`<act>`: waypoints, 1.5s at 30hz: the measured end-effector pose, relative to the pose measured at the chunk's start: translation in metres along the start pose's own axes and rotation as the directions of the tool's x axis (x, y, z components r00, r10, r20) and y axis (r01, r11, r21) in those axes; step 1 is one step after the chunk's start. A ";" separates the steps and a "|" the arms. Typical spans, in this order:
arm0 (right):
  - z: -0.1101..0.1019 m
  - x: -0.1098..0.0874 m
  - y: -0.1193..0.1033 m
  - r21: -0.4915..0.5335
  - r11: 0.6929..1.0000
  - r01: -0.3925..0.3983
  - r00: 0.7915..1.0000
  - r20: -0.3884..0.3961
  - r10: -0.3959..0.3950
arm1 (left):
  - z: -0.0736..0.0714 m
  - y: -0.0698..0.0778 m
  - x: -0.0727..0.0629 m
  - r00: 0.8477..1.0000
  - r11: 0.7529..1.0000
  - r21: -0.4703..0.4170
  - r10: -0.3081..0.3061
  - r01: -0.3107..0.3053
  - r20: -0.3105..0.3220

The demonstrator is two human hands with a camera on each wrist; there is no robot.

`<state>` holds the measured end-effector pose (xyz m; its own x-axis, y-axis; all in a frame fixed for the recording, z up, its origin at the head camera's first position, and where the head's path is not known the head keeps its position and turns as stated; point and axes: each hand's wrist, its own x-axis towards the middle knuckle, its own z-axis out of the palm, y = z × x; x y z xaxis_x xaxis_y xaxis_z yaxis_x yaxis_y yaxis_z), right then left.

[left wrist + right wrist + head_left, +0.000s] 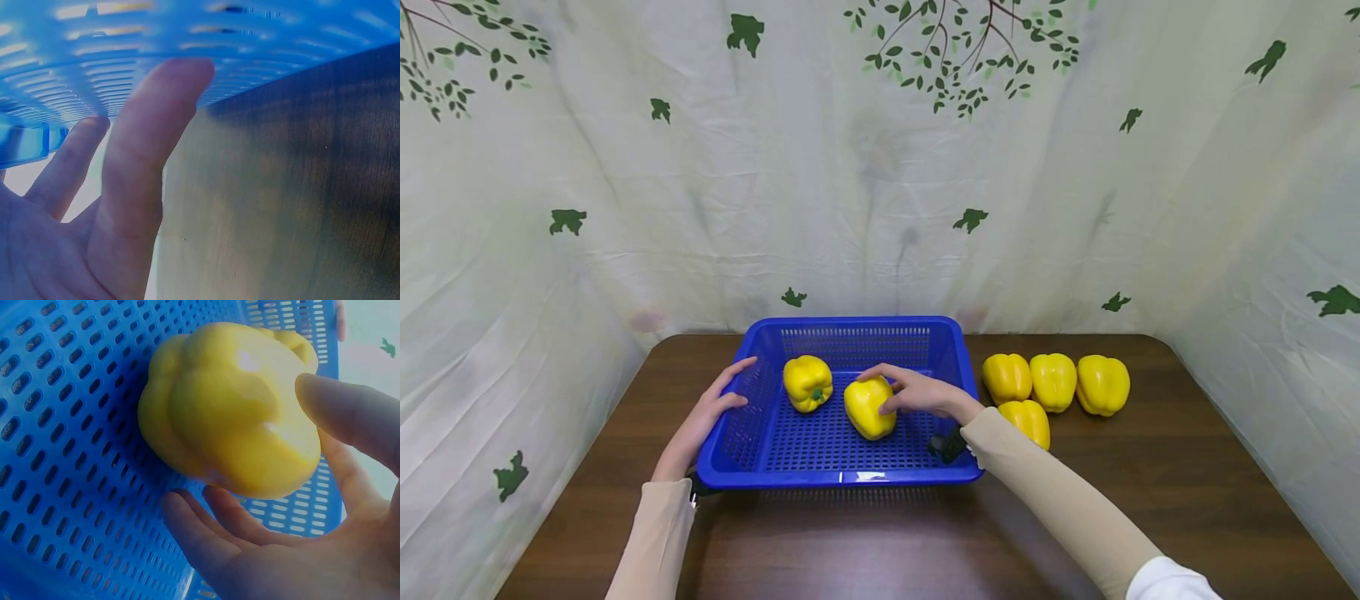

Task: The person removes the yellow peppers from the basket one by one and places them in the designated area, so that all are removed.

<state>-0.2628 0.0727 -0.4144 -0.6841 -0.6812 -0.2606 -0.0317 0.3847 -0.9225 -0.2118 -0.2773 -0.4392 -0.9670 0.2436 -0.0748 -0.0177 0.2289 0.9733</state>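
- Right hand (921, 393) grasps a yellow bell pepper (867, 412), thumb and fingers curved about it, inside the blue perforated basket (775, 479).
- Held pepper's long axis seems to run far to near, slightly slanted; stem is out of sight, so its pointing end is uncertain.
- Left of the grip: second bell pepper (805, 379), stem facing near-right.
- Farther left, left hand (703, 417) lies unclenched against the basket's side.
- Right of the grip: four bell peppers (1053, 382) on brown wood-grain table (1187, 492); leaf-printed cloth (865, 217) hangs beyond.
- Right sleeve (1052, 500) partly hides the nearest one.
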 end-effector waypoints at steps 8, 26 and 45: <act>0.000 -0.001 -0.001 -0.051 0.998 -0.025 0.996 0.084 0.030 | 0.000 0.000 0.001 1.000 1.000 0.008 -0.004 0.004 -0.003; 0.001 0.000 0.001 0.035 0.999 -0.006 0.997 0.071 0.004 | 0.001 0.000 -0.001 1.000 1.000 0.011 -0.001 0.001 -0.003; -0.006 -0.009 -0.002 0.079 0.996 0.029 0.999 -0.032 -0.027 | 0.001 0.003 -0.002 1.000 1.000 0.012 -0.003 0.003 0.003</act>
<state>-0.2607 0.0816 -0.4084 -0.7062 -0.6708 -0.2264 0.0057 0.3144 -0.9493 -0.2096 -0.2758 -0.4367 -0.9661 0.2461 -0.0783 -0.0173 0.2409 0.9704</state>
